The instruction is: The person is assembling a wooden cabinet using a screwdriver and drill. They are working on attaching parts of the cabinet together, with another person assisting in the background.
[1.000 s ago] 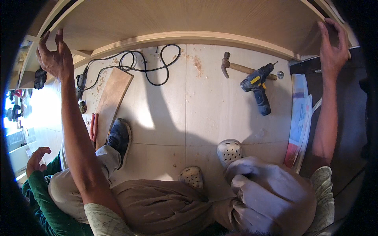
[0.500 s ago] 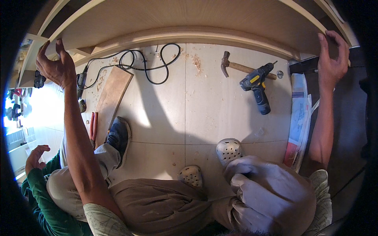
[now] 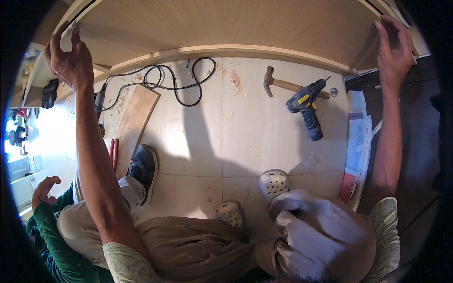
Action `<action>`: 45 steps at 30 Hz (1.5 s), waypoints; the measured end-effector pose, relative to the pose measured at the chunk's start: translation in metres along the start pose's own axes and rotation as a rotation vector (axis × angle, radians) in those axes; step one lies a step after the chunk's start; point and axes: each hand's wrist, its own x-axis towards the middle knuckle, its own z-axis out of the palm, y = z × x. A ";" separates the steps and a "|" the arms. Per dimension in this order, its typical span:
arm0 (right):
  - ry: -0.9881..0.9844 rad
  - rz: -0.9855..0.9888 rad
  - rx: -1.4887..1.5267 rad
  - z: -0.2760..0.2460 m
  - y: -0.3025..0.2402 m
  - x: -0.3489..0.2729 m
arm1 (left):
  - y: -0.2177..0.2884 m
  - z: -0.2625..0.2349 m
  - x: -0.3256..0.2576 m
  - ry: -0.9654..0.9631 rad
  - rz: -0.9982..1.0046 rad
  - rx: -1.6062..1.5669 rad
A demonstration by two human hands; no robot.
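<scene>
Holding wooden panel (image 3: 226, 26), drill (image 3: 309, 113) on floor (image 3: 247, 137)

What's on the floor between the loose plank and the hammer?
In the head view, the looped black cable lies nearer the plank, and what look like wood shavings lie between the cable and the hammer.

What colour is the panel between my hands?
The panel is light brown, grained; best in the head view.

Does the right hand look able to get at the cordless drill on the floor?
Probably yes: nothing covers the cordless drill, though the right hand, up at the wooden panel, would have to leave it.
</scene>
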 end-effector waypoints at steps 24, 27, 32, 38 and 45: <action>0.045 -0.069 -0.058 -0.008 -0.006 -0.017 | 0.015 -0.026 -0.006 -0.101 0.121 -0.060; 0.036 0.005 -0.039 0.005 0.001 0.004 | 0.018 -0.015 0.004 -0.181 -0.108 -0.180; 0.053 -0.026 -0.060 0.010 -0.002 0.011 | 0.038 -0.004 0.003 -0.098 -0.011 -0.107; 0.045 -0.049 -0.181 -0.009 -0.008 -0.013 | 0.037 -0.023 -0.004 -0.120 0.082 -0.175; 0.063 -0.049 -0.165 -0.020 -0.023 -0.044 | 0.028 -0.033 -0.019 -0.188 0.197 -0.158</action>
